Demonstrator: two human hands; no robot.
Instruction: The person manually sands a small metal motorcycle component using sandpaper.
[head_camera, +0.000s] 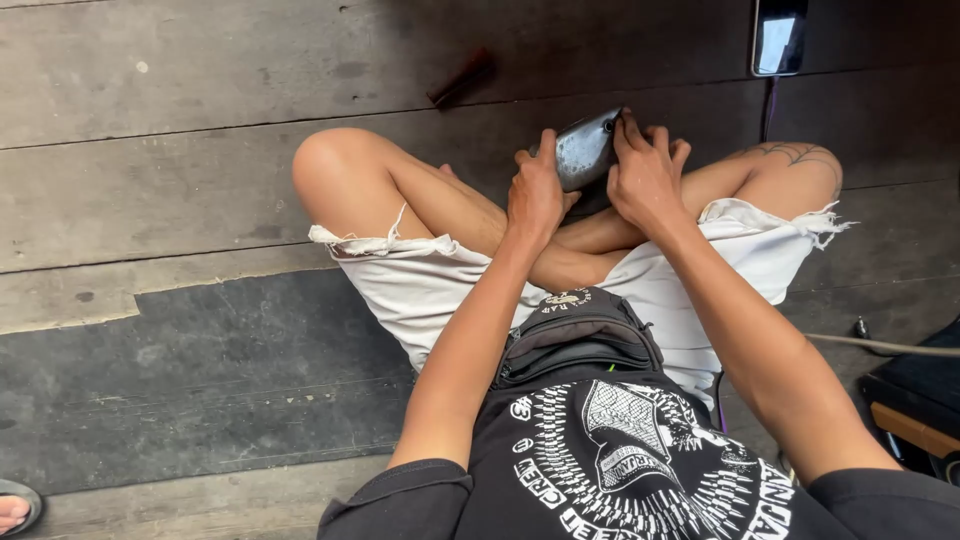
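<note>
While the person sits cross-legged on the plank floor (150, 190), the left hand (537, 192) and right hand (645, 176) both clasp a grey metal part (585, 150) over the shins. A phone (779, 36) lies at one o'clock, well apart.

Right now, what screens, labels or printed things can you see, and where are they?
Dark rectangular phone: top right on the wooden floor, glassy screen reflecting light.
Round pale emblem: on the black waist pouch at the lap.
White circular print: across the black shirt, bottom centre.
</note>
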